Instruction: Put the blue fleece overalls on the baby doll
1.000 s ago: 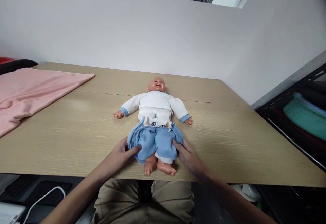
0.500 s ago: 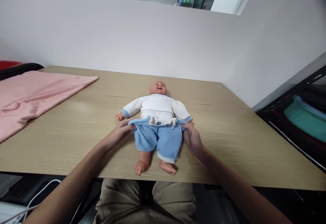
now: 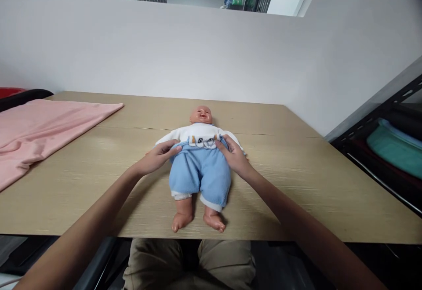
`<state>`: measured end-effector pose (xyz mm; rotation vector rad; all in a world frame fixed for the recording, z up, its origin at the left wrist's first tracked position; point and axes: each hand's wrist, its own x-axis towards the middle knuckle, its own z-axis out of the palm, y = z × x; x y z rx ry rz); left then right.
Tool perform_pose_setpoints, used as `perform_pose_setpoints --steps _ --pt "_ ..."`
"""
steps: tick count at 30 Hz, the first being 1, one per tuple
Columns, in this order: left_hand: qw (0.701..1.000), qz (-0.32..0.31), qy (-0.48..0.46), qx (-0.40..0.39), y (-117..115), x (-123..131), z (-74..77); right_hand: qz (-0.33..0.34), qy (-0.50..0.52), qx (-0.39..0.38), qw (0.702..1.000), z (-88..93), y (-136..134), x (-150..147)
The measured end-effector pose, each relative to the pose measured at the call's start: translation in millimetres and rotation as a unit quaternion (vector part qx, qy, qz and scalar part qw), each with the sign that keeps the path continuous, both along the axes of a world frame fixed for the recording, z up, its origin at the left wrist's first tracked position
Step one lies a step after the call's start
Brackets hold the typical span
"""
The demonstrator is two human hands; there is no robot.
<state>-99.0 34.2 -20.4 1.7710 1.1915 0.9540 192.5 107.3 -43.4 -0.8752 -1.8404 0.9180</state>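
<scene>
On its back on the table lies a baby doll (image 3: 201, 115), head toward the wall and bare feet toward me. It wears a white long-sleeved top (image 3: 198, 130) and light blue pants (image 3: 199, 169) with white cuffs. A face pattern with eyes shows at the waist front. My left hand (image 3: 162, 154) pinches the waistband at the left side, thumb on top. At the right side my right hand (image 3: 233, 154) grips the waistband, thumb and fingers closed on the cloth. Both doll hands are largely hidden behind mine.
A pink cloth (image 3: 49, 127) is spread at the table's left. Shelving (image 3: 372, 110) with folded green and dark fabric stands at the right. A white wall (image 3: 171, 52) rises behind the wooden table (image 3: 290, 193). A red and black object (image 3: 20, 94) sits far left.
Both hands have pulled the waistband up toward the doll's chest. The pants sit higher, their rolled front has flattened out, and more of both lower legs shows.
</scene>
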Motion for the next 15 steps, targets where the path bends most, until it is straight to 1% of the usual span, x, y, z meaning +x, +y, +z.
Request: perform_pose_setpoints --steps 4,7,10,11,13,15 --pt "0.998 0.051 0.040 0.019 16.8 8.7 -6.9 -0.054 -0.028 0.021 0.998 -5.8 16.4 -9.5" --pt "0.994 0.073 0.063 0.046 23.7 10.3 -12.9 -0.089 -0.060 0.042 0.993 -5.2 20.2 -9.0" --pt "0.990 0.093 0.051 0.096 29.5 11.0 -18.8 -0.117 -0.078 0.071 0.988 -3.8 20.7 -7.4" --pt "0.990 0.101 0.034 0.098 33.1 11.9 -20.5 -0.122 -0.082 0.073 0.986 -3.6 21.9 -7.8" --pt "0.993 0.105 -0.014 0.058 44.1 14.7 -23.0 -0.127 -0.089 0.053 0.987 -3.4 28.0 -10.8" --pt "0.995 0.077 -0.062 -0.021 58.7 17.7 -23.7 -0.125 -0.092 0.014 0.988 -3.6 39.8 -15.9"
